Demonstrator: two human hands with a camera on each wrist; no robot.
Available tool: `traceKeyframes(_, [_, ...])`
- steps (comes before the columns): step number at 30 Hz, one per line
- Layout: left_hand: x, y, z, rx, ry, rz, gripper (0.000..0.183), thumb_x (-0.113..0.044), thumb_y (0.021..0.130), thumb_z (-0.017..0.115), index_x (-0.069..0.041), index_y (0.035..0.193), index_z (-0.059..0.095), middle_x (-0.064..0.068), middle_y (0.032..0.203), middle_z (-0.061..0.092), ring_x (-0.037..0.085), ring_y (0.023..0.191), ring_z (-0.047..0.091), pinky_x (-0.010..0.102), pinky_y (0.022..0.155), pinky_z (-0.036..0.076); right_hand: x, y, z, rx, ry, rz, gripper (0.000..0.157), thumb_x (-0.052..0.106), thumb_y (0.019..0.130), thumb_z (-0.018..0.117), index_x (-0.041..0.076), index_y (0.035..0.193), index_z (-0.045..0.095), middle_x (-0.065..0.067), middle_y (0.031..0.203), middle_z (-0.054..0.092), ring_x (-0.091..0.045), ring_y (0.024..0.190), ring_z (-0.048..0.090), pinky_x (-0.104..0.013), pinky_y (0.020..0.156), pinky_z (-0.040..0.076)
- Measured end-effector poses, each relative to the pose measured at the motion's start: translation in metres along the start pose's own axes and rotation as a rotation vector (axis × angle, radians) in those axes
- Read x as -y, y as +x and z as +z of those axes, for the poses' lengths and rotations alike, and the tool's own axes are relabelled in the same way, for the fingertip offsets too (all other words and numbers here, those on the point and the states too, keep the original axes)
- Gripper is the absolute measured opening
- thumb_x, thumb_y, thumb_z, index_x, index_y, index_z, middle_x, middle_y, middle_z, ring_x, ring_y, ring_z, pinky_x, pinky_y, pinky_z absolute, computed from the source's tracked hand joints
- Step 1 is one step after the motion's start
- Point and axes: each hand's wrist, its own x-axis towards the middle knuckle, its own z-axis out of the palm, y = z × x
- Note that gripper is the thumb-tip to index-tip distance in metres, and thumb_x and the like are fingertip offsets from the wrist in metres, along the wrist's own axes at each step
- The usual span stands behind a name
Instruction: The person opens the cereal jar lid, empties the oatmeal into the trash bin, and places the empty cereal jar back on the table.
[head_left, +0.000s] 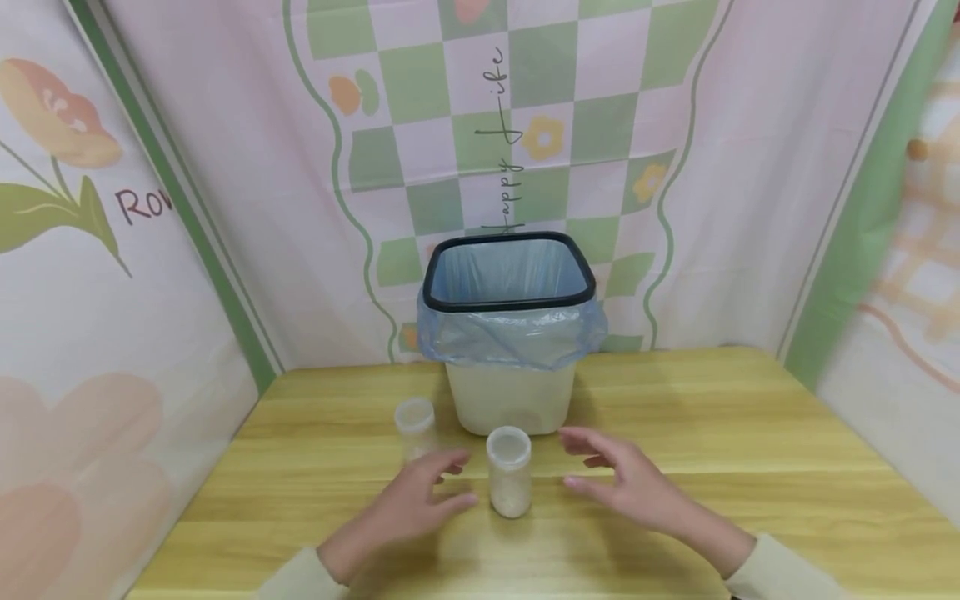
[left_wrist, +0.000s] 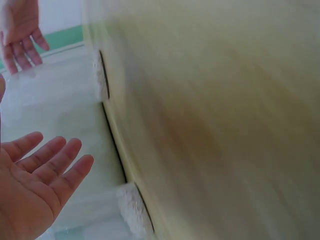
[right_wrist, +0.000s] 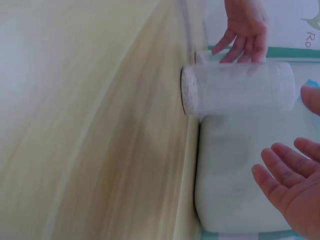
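Left hand (head_left: pixel 412 500) and right hand (head_left: pixel 636 486), fingers released, flank a clear jar (head_left: pixel 510 483); a trash bin (head_left: pixel 512 396) stands near the table's (head_left: pixel 712 425) back edge.

Head view: from above, farthest off, facing forward and down; bin (head_left: pixel 510 396) at centre, tabletop (head_left: pixel 697 467) below.
Left wrist view: low, close, turned sideways; tabletop fills the right.
Right wrist view: likewise, tabletop at left.
Shared by all 3: bin, left hand (head_left: pixel 408 504), right hand (head_left: pixel 637 487).
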Motion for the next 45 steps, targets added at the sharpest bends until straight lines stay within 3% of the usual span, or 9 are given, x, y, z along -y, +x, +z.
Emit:
traceKeyframes(5, [-0.003, 0.007, 0.012, 0.009, 0.010, -0.005, 0.067, -0.048, 0.092, 0.062, -0.006, 0.142, 0.045, 0.010, 0.136, 0.054, 0.024, 0.115, 0.056, 0.039, 0.095, 0.048, 0.006, 0.003, 0.010, -0.016, 0.050, 0.028, 0.044, 0.007, 0.088, 0.071, -0.004, 0.128, 0.054, -0.015, 0.119, 0.064, -0.023, 0.104, 0.063, -0.038, 0.083, 0.055])
traceKeyframes(13, [-0.008, 0.018, 0.028, -0.040, -0.033, -0.025, 0.066, -0.043, 0.087, 0.071, -0.008, 0.138, 0.048, 0.008, 0.131, 0.057, 0.027, 0.112, 0.058, 0.041, 0.094, 0.048, 0.016, 0.010, 0.030, -0.068, 0.084, 0.115, 0.045, 0.013, 0.087, 0.073, -0.006, 0.124, 0.055, -0.015, 0.115, 0.064, -0.033, 0.104, 0.062, -0.044, 0.085, 0.053])
traceKeyframes(17, [-0.010, 0.025, 0.033, -0.047, -0.067, -0.031, 0.065, -0.042, 0.084, 0.074, -0.008, 0.134, 0.051, 0.006, 0.124, 0.060, 0.023, 0.109, 0.059, 0.040, 0.092, 0.050, 0.019, 0.014, 0.036, -0.095, 0.094, 0.133, 0.047, 0.015, 0.086, 0.074, -0.008, 0.123, 0.055, -0.017, 0.115, 0.064, -0.038, 0.104, 0.060, -0.045, 0.086, 0.053])
traceKeyframes(28, [-0.014, 0.035, 0.039, -0.057, -0.129, -0.132, 0.061, -0.041, 0.076, 0.081, -0.010, 0.123, 0.058, -0.001, 0.109, 0.064, 0.022, 0.100, 0.060, 0.038, 0.084, 0.050, 0.027, 0.023, 0.048, -0.161, 0.148, 0.206, 0.051, 0.013, 0.083, 0.077, -0.010, 0.123, 0.055, -0.019, 0.119, 0.062, -0.037, 0.108, 0.059, -0.051, 0.089, 0.050])
traceKeyframes(37, [-0.017, 0.038, 0.041, -0.028, -0.208, -0.141, 0.058, -0.035, 0.079, 0.081, -0.012, 0.128, 0.059, 0.003, 0.122, 0.063, 0.023, 0.107, 0.059, 0.043, 0.089, 0.050, 0.030, 0.026, 0.056, -0.188, 0.172, 0.273, 0.053, 0.013, 0.081, 0.078, -0.008, 0.124, 0.055, -0.016, 0.119, 0.062, -0.033, 0.110, 0.058, -0.050, 0.091, 0.049])
traceKeyframes(45, [-0.021, 0.037, 0.042, -0.048, -0.251, -0.153, 0.057, -0.032, 0.078, 0.082, -0.011, 0.127, 0.059, 0.003, 0.125, 0.062, 0.027, 0.112, 0.059, 0.045, 0.092, 0.049, 0.033, 0.027, 0.064, -0.259, 0.229, 0.334, 0.052, 0.009, 0.079, 0.080, -0.004, 0.124, 0.057, -0.010, 0.117, 0.064, -0.027, 0.110, 0.059, -0.051, 0.093, 0.048])
